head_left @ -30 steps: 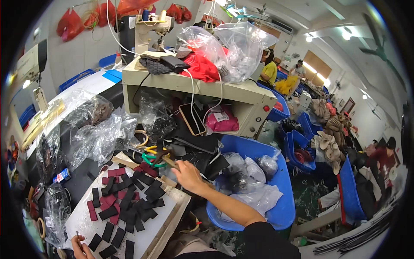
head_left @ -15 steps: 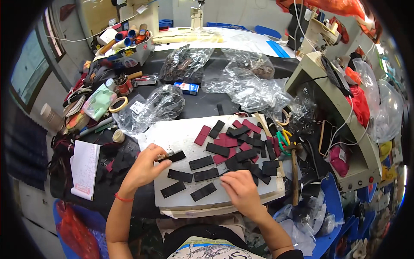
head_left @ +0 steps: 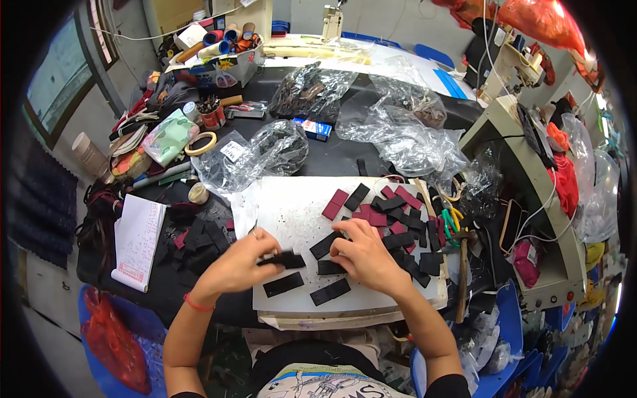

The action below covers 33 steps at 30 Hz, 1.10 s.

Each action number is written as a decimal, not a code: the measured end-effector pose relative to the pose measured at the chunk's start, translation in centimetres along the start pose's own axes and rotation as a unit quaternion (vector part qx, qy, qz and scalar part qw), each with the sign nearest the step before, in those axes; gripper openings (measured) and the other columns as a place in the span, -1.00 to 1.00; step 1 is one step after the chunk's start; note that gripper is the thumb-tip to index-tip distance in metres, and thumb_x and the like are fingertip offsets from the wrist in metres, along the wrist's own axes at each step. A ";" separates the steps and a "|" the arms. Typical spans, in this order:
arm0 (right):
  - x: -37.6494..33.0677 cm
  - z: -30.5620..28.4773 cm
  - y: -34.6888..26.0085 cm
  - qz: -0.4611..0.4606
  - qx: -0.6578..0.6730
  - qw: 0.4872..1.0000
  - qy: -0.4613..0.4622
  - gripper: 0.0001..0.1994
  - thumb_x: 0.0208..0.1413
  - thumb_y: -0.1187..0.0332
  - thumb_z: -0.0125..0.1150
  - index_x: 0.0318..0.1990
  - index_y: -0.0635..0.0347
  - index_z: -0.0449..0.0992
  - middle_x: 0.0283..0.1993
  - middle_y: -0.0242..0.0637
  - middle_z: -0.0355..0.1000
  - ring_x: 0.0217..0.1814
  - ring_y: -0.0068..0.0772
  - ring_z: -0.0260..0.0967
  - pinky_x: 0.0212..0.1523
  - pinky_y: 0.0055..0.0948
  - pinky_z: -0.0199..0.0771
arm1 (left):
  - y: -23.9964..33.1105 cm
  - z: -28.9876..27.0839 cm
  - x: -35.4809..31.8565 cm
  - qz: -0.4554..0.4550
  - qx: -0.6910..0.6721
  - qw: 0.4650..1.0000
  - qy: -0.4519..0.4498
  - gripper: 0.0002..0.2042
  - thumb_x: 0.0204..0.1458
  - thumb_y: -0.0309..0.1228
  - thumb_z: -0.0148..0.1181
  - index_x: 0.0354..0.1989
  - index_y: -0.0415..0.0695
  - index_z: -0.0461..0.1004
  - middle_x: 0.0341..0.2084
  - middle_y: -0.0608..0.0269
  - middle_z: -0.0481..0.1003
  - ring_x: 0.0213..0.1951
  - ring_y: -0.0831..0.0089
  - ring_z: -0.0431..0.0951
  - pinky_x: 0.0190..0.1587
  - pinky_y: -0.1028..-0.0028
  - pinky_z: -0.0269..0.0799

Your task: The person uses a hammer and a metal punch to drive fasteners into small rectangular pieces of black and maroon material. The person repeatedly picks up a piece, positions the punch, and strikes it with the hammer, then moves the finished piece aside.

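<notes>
My left hand (head_left: 242, 265) is closed on a black strip (head_left: 286, 259), pinched between thumb and fingers just above the white board. The strip overlaps another piece beneath it. To its right, my right hand (head_left: 368, 259) is bent over the black pieces, fingers curled. Under its fingertips are one black rectangle (head_left: 323, 246) and another black rectangle (head_left: 329, 267); anything within that grip is hidden. Near the board's front lie two more flat pieces, a left one (head_left: 283, 284) and a right one (head_left: 330, 292). Black and maroon pieces (head_left: 334, 204) are heaped at the board's right side.
The white board (head_left: 285, 205) lies on a black table. Right of it are a hammer (head_left: 463, 278) and green-handled scissors (head_left: 450, 225). A notebook (head_left: 139, 242) and black scraps (head_left: 206, 242) lie left. Clear plastic bags (head_left: 411, 142) spread behind; a machine (head_left: 531, 219) stands right.
My right hand has moved up and left, over the middle black pieces. My left hand has come slightly down toward the board, still holding a black strip. The whole view has shifted a little.
</notes>
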State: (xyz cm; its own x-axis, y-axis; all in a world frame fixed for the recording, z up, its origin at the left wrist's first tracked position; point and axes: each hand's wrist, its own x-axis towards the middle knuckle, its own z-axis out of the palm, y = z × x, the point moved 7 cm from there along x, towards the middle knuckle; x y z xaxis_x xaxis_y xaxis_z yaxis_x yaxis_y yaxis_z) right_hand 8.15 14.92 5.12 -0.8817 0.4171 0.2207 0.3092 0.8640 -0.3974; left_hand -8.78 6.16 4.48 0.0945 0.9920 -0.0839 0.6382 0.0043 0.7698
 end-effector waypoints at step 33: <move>-1.5 1.5 -6.0 0.052 0.119 0.980 0.154 -0.72 -0.13 0.64 0.22 -0.19 0.23 0.53 -0.20 -0.14 0.36 -0.19 -0.12 0.36 -0.23 -0.31 0.42 | 2.0 2.8 -4.6 0.005 0.089 0.984 0.151 -0.77 -0.16 -0.63 0.12 -0.26 -0.29 0.34 -0.29 -0.06 0.38 -0.22 -0.01 0.41 -0.16 0.19 0.35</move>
State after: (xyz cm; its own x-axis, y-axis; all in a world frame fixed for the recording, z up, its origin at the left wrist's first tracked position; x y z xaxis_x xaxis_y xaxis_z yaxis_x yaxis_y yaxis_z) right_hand 7.06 8.67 5.83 -0.6894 0.5962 0.4113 0.2674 0.7372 -0.6205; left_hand -5.83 1.28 4.67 -0.1131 0.9842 0.1366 0.7651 -0.0015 0.6440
